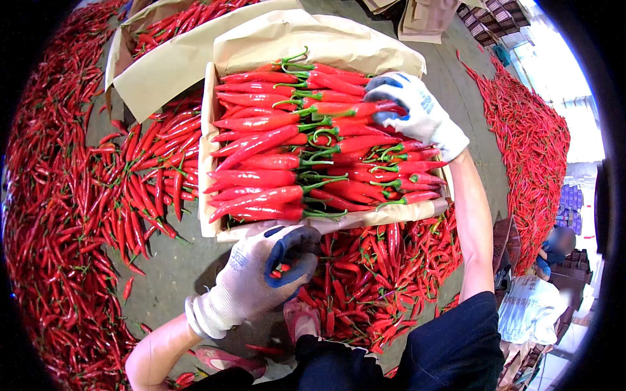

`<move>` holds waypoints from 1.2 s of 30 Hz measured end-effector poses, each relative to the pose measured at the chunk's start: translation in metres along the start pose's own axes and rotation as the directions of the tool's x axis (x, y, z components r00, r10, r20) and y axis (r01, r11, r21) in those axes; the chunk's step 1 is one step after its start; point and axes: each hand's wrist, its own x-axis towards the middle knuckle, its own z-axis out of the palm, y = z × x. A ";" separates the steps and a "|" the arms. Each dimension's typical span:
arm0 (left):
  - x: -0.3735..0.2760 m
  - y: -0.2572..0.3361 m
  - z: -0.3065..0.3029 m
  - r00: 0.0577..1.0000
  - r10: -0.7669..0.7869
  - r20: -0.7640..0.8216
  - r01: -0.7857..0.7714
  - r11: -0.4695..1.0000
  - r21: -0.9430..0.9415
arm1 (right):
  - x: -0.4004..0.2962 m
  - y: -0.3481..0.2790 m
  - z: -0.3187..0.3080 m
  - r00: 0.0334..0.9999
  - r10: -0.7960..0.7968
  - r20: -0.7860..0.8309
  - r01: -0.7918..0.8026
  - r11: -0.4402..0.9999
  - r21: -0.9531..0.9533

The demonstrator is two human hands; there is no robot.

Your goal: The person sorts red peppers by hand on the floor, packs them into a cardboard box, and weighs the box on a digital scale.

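Observation:
A paper-lined box [209, 146] lies before me, filled with long red chili peppers [261, 161] in two columns, their green stems meeting near the middle. My right hand [408, 105], in a white glove with blue coated fingers, is at the box's upper right. Its thumb and fingers close around the end of a red chili pepper [337, 108] on top of the layer. My left hand [269, 269], gloved likewise, hovers by the box's near edge. Its fingers are curled but apart from the thumb, with peppers on the floor showing through the gap.
Loose chili heaps cover the floor at left [63, 195], below the box [371, 278] and at far right [528, 146]. Another paper-lined box [161, 68] stands at upper left. Folded brown paper [425, 19] lies at the top. A person [550, 254] sits near a white sack [530, 308].

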 end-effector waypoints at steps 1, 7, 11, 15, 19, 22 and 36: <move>-0.004 0.001 -0.003 1.000 0.021 -0.012 -0.021 1.000 0.007 | 0.001 -0.003 -0.003 0.999 0.017 -0.028 -0.015 0.997 0.077; -0.024 -0.003 -0.023 0.997 -0.079 -0.005 0.078 0.978 0.191 | -0.008 -0.043 -0.008 0.994 0.044 -0.100 -0.057 0.989 -0.139; -0.057 -0.011 -0.034 0.971 -0.240 0.016 0.229 0.944 0.239 | -0.013 -0.077 -0.012 0.998 0.009 -0.069 -0.016 0.994 -0.109; -0.098 -0.041 -0.043 0.953 -0.302 0.024 0.291 0.936 0.198 | -0.014 -0.094 -0.002 0.998 -0.052 0.025 0.054 0.997 -0.057; -0.121 -0.075 -0.047 0.947 -0.321 0.020 0.311 0.930 0.195 | -0.029 -0.097 0.012 0.996 0.075 0.044 -0.062 0.968 -0.244; -0.143 -0.110 -0.052 0.933 -0.358 -0.040 0.360 0.922 0.142 | -0.028 -0.126 0.004 0.987 0.160 -0.011 -0.158 0.954 -0.256; -0.101 -0.249 -0.165 0.750 0.245 -0.614 0.507 0.383 0.772 | 0.097 -0.347 0.247 0.957 0.216 0.194 -0.271 0.903 0.333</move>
